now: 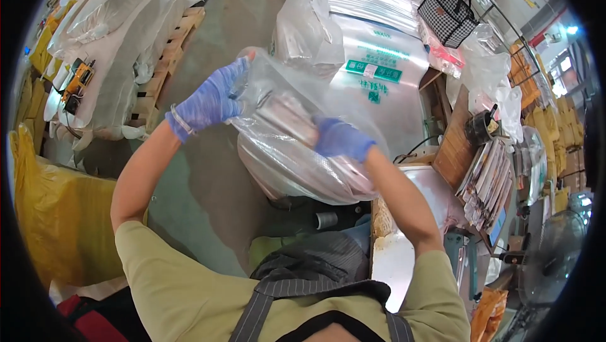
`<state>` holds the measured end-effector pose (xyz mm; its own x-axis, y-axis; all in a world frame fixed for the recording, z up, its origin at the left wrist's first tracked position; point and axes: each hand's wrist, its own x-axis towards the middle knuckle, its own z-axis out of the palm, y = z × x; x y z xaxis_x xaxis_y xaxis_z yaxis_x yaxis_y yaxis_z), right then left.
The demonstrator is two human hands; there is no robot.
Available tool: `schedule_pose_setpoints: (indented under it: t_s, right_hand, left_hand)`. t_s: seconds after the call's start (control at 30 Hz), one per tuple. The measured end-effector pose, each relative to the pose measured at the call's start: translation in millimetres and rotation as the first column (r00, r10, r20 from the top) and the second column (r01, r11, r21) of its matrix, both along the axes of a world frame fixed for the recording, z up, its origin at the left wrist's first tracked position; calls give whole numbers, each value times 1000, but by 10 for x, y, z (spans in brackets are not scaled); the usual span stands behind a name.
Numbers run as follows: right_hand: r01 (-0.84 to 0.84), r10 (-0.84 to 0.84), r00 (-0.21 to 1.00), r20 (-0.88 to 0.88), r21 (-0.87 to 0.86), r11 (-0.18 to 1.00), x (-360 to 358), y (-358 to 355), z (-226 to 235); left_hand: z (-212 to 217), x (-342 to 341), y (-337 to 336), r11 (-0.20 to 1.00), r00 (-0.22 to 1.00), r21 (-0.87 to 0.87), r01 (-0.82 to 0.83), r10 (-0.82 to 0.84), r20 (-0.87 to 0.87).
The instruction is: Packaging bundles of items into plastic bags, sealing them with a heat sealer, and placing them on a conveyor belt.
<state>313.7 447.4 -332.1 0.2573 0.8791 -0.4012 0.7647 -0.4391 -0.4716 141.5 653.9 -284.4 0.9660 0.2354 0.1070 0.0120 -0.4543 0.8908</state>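
My left hand (pixel 211 97), in a blue-purple glove with a bare fingertip showing, is closed on the upper edge of a large clear plastic bag (pixel 278 80). Shiny silvery-pink flat contents (pixel 290 111) show through the film. My right hand (pixel 344 140), in a matching glove, presses against the bag from the right; its fingers are smeared by motion and partly hidden by plastic. Below both hands the bag bulges over a silvery bundle (pixel 309 174). Just beyond lies a stack of silver film sheets with green print (pixel 379 89).
A checkered tote bag (pixel 448 17) rests at the back right. Nearer are a black cup (pixel 483 126), a pile of folded sheets (pixel 485 184) and a fan (pixel 554 257). Wrapped bundles on a pallet (pixel 167 67) stand left, above a yellow sack (pixel 69 222). A white-topped table (pixel 394 266) adjoins my right arm.
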Motion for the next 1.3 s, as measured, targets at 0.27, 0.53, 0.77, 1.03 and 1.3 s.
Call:
schedule_pose_setpoints:
  t_s: [0.27,0.53,0.77,1.03,1.3]
  right_hand:
    - [177,-213,973,88,301,937,-50,316,-803]
    - [287,-552,724,414,546,787,-3,-1875,846]
    - [765,-893,-97,-440,541,-350,-1788,-4298,-677]
    - [213,-330,-754,-568,264,-941,-4427,-5593,-1094]
    - [365,-442,-795,-415,255,-895,-4712,-5859,-1685]
  left_hand:
    - [-428,369,584,917,952,-380,-122,216,215]
    - [-215,1039,-345,623,595,349,-700,240,767]
    - [-872,899,-4470,698,663,107,708,-710,238]
    - [-2027,590,-6824,468,453,215,857,-884,116]
    - [-2161,449,-7864,246,247,479,843,-967,61]
